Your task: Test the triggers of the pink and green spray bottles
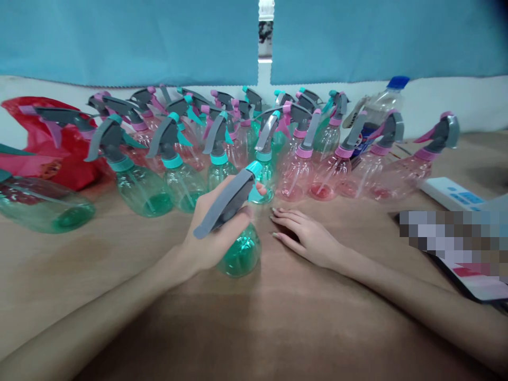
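Note:
My left hand (212,225) is closed around the neck of a green spray bottle (240,254) with a grey trigger head and a teal nozzle. The bottle's clear ribbed body shows below my fingers, its base at or just above the wooden table (190,328). To the right, my right hand (307,235) rests palm down on the wood, fingers stretched out and holding nothing. Just beyond both hands stand more green spray bottles (172,180) with teal collars and pink spray bottles (297,177) with pink collars.
A red plastic bag (79,169) lies at the left behind the bottles. At the back right stands a large clear bottle with a blue cap (398,82). A white box (448,191) and a dark-edged device (456,264), partly blurred, lie at the right. Blue cloth (130,42) hangs behind.

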A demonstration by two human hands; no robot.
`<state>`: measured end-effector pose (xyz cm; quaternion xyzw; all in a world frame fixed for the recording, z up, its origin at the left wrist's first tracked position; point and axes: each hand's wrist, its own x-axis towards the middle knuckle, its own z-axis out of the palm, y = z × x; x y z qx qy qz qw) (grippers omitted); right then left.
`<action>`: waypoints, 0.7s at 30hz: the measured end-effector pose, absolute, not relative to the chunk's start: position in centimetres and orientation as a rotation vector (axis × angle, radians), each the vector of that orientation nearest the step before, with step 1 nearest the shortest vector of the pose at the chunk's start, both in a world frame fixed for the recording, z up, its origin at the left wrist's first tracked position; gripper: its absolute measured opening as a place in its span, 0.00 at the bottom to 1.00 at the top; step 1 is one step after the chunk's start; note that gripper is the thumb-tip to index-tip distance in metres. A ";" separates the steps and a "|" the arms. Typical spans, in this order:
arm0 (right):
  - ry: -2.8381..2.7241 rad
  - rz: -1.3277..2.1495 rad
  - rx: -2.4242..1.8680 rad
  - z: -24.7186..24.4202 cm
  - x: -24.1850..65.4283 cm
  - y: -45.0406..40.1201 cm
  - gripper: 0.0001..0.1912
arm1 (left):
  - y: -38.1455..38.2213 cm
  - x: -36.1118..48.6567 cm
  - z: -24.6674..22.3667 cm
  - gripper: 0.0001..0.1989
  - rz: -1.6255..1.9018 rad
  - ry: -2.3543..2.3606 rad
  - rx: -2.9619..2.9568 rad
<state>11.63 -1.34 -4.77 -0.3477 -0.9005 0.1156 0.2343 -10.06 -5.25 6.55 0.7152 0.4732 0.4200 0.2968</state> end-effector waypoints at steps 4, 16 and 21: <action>-2.470 0.318 -0.953 -4.7 11.6 -1.3 0.20 | -5.1 -10.4 6.4 0.10 1.076 1.213 1.888; -2.469 0.318 -0.934 -4.9 11.7 -1.2 0.20 | -4.7 -10.3 6.5 0.04 1.107 1.139 1.895; -2.455 0.328 -0.939 -4.9 11.7 -1.2 0.20 | -4.7 -10.5 6.3 0.04 1.117 1.145 1.885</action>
